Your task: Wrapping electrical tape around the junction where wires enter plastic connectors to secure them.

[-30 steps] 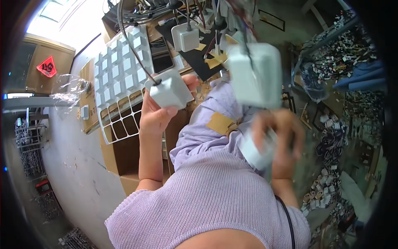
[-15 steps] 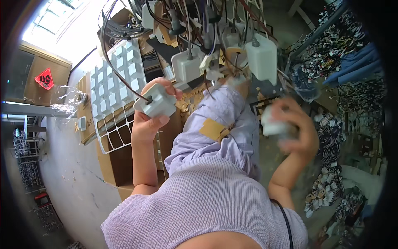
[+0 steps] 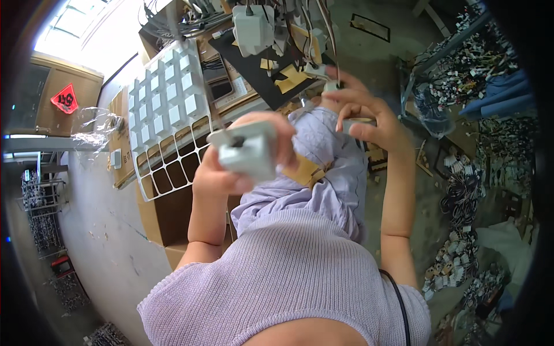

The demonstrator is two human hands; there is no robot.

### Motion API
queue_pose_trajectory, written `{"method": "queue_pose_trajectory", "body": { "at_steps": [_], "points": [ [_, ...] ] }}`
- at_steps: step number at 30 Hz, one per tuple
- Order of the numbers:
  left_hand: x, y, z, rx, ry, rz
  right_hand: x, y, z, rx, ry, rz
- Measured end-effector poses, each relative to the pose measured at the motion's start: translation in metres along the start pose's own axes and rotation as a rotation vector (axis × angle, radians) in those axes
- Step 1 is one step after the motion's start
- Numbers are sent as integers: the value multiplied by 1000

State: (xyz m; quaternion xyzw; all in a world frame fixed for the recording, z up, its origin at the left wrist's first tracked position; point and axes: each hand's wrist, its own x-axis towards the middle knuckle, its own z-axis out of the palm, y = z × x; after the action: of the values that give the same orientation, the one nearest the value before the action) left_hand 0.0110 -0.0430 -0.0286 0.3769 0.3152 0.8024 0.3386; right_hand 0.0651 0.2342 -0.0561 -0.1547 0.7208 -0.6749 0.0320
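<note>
My left hand [image 3: 208, 176] is closed round a white plastic box-shaped housing [image 3: 254, 153], blurred by motion, with a dark round fitting where a cable enters its near face. Past my knees, my right hand [image 3: 375, 118] has its fingers bent and thumb drawn in. A pale edge [image 3: 359, 121] shows between them, mostly covered by the fingers. By the fingertips is a small white part [image 3: 332, 86] with a wire running up from it; I cannot tell whether it belongs to the same piece. Another white housing [image 3: 254, 32] hangs from its cable at the top, left of my right hand.
A tray of grey-white square housings [image 3: 164, 95] lies at the left, beside an empty white grid frame [image 3: 173, 167] over a cardboard box [image 3: 153, 222]. Cardboard scraps [image 3: 290, 78] lie on a black sheet. Bundled wires [image 3: 461, 196] and blue cloth [image 3: 496, 89] are at the right.
My left hand has moved right and nearer with the housing. My right hand has gone up and left toward the hanging wires. The hanging housings appear higher in view, and fewer are visible.
</note>
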Motion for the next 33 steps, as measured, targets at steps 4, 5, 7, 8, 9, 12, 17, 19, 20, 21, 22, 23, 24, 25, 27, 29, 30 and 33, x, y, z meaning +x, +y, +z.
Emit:
{"method": "queue_pose_trajectory", "body": {
  "at_steps": [4,5,7,8,9,12,17,19,20,21,22,23,24,25,27,29,30,33],
  "points": [
    [8,-6,-1,277,241,-73,6,29,-2,16,292,-187],
    [8,-8,-2,353,285,-93,4,33,-3,99,357,-138],
    [9,-13,0,443,351,-98,-3,38,1,287,455,28],
    [9,-16,0,504,380,-96,-6,38,4,301,470,32],
    [10,-18,-1,552,407,-121,-9,37,7,427,361,96],
    [11,-21,-1,824,475,-135,-12,30,23,490,243,179],
    [12,-25,4,946,486,-143,-12,2,44,324,263,219],
    [12,-27,7,933,490,-181,-10,-10,47,214,245,107],
    [12,-29,8,945,482,-168,-10,-15,48,215,250,119],
    [13,-30,9,960,470,-147,-9,-19,49,133,261,97],
    [13,-31,11,962,468,-174,-8,-22,51,51,271,73],
    [13,-32,12,964,454,-158,-7,-25,52,118,313,115],
    [13,-33,14,969,440,-183,-6,-26,54,100,301,119],
    [13,-34,16,973,426,-208,-5,-27,56,113,341,84],
    [13,-36,18,1003,408,-231,-3,-27,59,105,368,99],
    [14,-38,19,1005,370,-163,-2,-27,59,42,341,44],
    [14,-39,19,1019,358,-137,-2,-27,58,-23,327,-12],
    [13,-42,19,1039,350,-95,-1,-28,50,-90,230,-54]
  ]
}}
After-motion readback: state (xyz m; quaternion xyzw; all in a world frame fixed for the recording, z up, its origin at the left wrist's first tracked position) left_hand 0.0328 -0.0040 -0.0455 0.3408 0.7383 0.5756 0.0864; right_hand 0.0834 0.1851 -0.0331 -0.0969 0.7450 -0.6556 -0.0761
